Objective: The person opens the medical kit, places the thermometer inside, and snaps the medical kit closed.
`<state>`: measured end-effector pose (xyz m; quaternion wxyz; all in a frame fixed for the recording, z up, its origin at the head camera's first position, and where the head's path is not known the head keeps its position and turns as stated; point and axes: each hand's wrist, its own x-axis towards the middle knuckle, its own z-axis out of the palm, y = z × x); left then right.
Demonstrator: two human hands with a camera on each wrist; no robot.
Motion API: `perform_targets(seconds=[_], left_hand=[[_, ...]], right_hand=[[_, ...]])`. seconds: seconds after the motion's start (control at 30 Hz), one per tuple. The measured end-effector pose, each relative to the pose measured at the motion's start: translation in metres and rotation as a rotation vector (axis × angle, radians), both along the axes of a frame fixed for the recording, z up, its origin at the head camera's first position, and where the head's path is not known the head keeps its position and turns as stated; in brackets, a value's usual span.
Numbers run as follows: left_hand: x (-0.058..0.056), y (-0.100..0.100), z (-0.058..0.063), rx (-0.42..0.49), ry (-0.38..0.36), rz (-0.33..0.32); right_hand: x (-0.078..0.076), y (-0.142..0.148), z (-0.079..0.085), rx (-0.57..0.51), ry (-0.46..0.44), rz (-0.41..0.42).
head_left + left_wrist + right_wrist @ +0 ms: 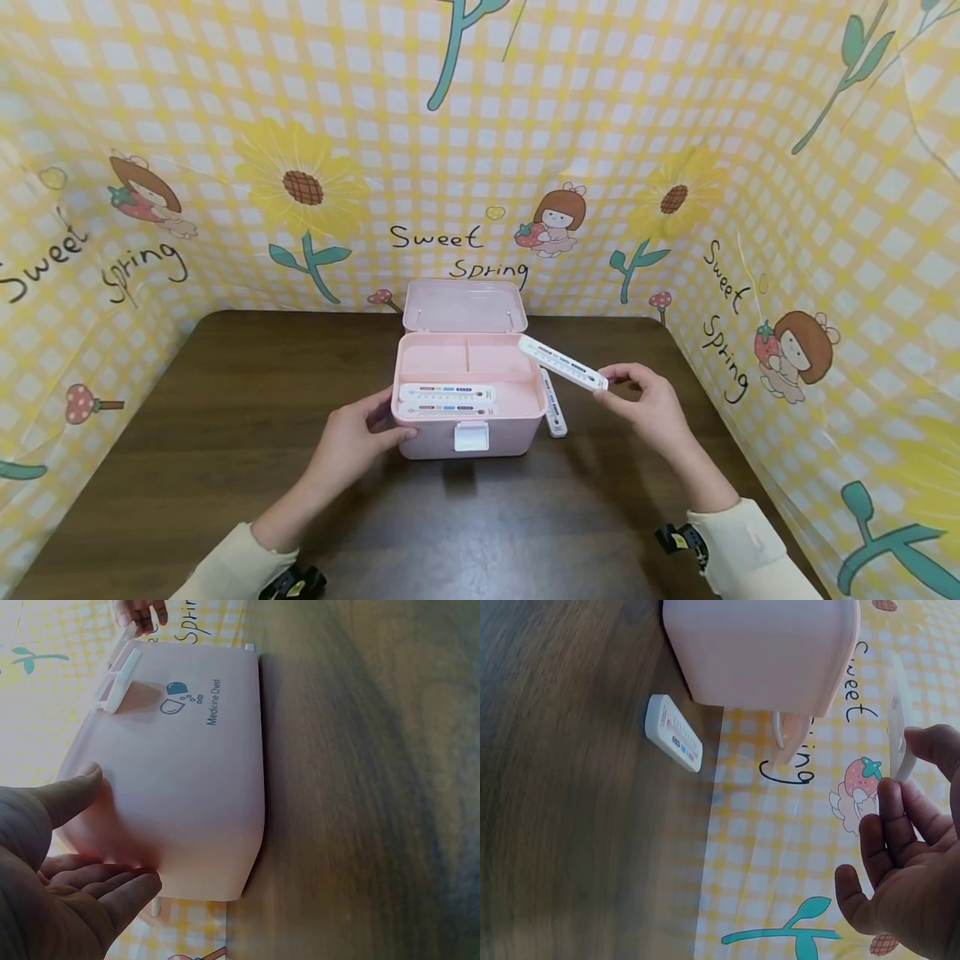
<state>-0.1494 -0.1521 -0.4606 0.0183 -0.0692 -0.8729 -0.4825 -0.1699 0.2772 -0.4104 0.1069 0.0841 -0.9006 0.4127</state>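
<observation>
A pink medicine box (465,439) with a white latch (472,437) stands on the table, its lid (465,307) tipped back. "Medicine Chest" is printed on its front in the left wrist view. My left hand (350,437) grips the box's left front corner, thumb on the front and fingers along the side. Between thumb and fingertips, my right hand (648,404) pinches one end of a white thermometer (562,363); its other end overlaps the box's right rim. Two similar thermometers (447,392) lie side by side in the front compartment.
Another white thermometer (673,733) lies on the table beside the box's right side. Dividers split the rear of the box into two compartments. Yellow checked cloth (465,167) with printed flowers and figures walls in the dark wooden table (225,433) at the back and sides.
</observation>
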Motion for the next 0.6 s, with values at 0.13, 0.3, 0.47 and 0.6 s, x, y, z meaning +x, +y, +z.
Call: perform_targets(seconds=[0.13, 0.3, 0.47, 0.6], left_hand=[[0.001, -0.001, 0.0, 0.0, 0.009, -0.002], [0.002, -0.003, 0.001, -0.004, 0.012, -0.002], [0.002, -0.004, 0.0, 0.005, 0.017, -0.004], [0.002, -0.003, -0.002, 0.022, 0.033, -0.015]], right_hand=[[-0.001, -0.003, 0.002, 0.008, 0.011, 0.042], [-0.004, -0.007, 0.005, 0.021, 0.024, 0.108], [-0.006, -0.01, 0.009, 0.026, 0.023, 0.16], [-0.009, -0.009, 0.011, 0.028, 0.019, 0.2]])
